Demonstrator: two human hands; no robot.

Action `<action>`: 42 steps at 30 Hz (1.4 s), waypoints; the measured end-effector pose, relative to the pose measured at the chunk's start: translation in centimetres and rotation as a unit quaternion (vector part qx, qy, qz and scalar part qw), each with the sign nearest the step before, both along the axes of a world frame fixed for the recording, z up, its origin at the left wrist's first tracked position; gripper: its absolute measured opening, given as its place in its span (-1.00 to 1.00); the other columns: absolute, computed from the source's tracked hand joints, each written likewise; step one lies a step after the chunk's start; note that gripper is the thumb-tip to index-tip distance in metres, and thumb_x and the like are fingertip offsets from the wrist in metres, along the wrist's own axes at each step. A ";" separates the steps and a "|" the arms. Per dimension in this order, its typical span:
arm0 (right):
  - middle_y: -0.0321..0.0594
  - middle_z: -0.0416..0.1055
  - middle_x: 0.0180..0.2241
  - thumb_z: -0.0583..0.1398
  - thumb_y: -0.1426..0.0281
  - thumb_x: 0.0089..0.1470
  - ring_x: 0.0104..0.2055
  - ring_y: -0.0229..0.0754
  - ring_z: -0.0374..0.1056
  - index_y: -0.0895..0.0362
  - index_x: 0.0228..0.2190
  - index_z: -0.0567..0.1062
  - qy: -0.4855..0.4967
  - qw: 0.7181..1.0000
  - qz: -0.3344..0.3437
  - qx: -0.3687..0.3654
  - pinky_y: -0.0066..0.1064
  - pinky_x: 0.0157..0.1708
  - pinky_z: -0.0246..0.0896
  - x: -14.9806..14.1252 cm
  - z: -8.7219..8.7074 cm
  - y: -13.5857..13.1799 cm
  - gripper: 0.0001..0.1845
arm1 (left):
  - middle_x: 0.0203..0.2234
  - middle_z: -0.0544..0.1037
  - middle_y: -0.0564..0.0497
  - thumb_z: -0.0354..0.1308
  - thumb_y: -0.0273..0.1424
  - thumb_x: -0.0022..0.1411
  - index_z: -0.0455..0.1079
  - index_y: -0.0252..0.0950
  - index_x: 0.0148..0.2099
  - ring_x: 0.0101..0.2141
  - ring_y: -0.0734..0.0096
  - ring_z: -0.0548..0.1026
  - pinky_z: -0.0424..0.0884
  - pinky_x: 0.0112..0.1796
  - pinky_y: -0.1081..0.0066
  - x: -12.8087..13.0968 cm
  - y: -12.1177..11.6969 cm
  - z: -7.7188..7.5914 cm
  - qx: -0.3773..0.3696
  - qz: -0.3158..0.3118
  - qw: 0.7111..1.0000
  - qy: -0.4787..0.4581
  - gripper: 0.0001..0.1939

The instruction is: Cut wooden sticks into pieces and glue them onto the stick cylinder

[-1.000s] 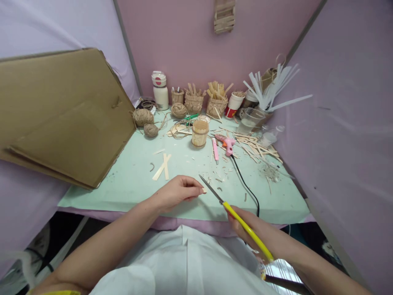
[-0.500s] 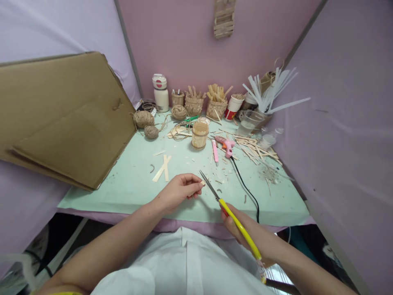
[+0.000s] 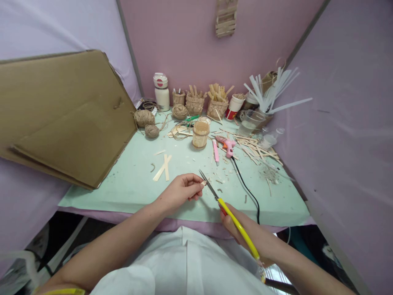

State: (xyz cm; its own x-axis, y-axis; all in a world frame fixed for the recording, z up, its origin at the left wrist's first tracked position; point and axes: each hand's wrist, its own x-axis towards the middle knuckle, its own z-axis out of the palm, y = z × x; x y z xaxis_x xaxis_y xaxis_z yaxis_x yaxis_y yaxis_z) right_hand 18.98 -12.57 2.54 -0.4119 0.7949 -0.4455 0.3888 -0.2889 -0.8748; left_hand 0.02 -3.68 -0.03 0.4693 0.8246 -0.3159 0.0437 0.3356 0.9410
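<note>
So the right hand [image 3: 243,219] is gripping yellow-handled scissors [image 3: 238,224] at lower center, fingers curled shut around the handles. Left hand [image 3: 184,188] is pinching a tiny pale wood piece [image 3: 204,183] between closed fingers, right by the metal blades around mid-frame. Thin flat strips [image 3: 166,166] are crossing left of center, stiff brown cardboard [image 3: 67,119] is hogging the bench's [image 3: 123,190] left side, a pink plastic glue gun [image 3: 229,144] is lying right of a round wooden cup [image 3: 200,140], and fuzzy twine balls [image 3: 145,118] are sitting further back, upper left of center.
</note>
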 end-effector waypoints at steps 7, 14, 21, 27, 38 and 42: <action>-0.39 -0.02 -0.57 -0.08 -0.05 0.12 -0.54 -0.33 -0.13 0.11 -0.48 0.22 0.012 1.000 0.001 -0.014 -0.49 -0.55 -0.04 0.2 -0.2 0.5 -0.52 | -0.58 0.42 0.08 0.19 -0.20 0.00 0.36 -0.32 -0.31 -0.58 0.59 0.32 0.12 -0.56 0.55 0.0 -0.1 0.0 -0.003 -0.003 1.000 0.008 -0.71; -0.41 -0.05 -0.60 -0.12 0.01 0.16 -0.55 -0.33 -0.13 0.10 -0.50 0.17 0.041 0.997 0.002 -0.058 -0.49 -0.57 -0.08 0.6 -0.4 0.9 -0.56 | -0.58 0.42 0.09 0.18 -0.22 0.03 0.34 -0.33 -0.31 -0.59 0.61 0.31 0.11 -0.57 0.55 0.2 -0.1 0.1 -0.004 -0.006 1.000 0.006 -0.73; -0.41 -0.07 -0.63 -0.24 0.03 0.20 -0.57 -0.33 -0.15 0.10 -0.54 0.11 0.041 0.998 0.029 -0.032 -0.48 -0.58 -0.10 0.8 -0.6 0.8 -0.51 | -0.58 0.41 0.09 0.19 -0.24 0.03 0.35 -0.34 -0.31 -0.59 0.62 0.30 0.11 -0.57 0.56 0.2 -0.2 0.4 -0.020 -0.005 1.000 0.011 -0.74; -0.42 -0.06 -0.64 -0.10 0.08 0.19 -0.59 -0.35 -0.14 0.10 -0.57 0.10 0.013 0.999 0.048 0.010 -0.48 -0.57 -0.10 0.9 -0.2 0.8 -0.57 | -0.60 0.40 0.10 0.20 -0.24 0.01 0.37 -0.34 -0.33 -0.60 0.63 0.28 0.10 -0.57 0.57 0.1 -0.2 0.5 -0.030 -0.009 1.000 0.002 -0.74; -0.42 0.01 -0.59 -0.10 0.15 0.22 -0.58 -0.36 -0.14 0.11 -0.44 0.17 -0.029 0.999 0.040 0.021 -0.47 -0.57 -0.15 1.3 -0.5 0.0 -0.67 | -0.63 0.38 0.11 0.24 -0.25 -0.04 0.44 -0.35 -0.37 -0.61 0.64 0.26 0.08 -0.58 0.55 -0.4 0.1 1.0 -0.044 -0.039 0.998 0.009 -0.75; -0.43 0.00 -0.59 -0.07 0.14 0.20 -0.60 -0.38 -0.15 0.11 -0.45 0.17 -0.017 1.000 0.011 -0.005 -0.50 -0.61 -0.16 1.4 -0.5 -0.1 -0.67 | -0.62 0.38 0.11 0.25 -0.25 -0.05 0.45 -0.34 -0.35 -0.60 0.63 0.27 0.09 -0.57 0.55 -0.4 0.1 0.9 -0.046 -0.038 0.998 0.007 -0.74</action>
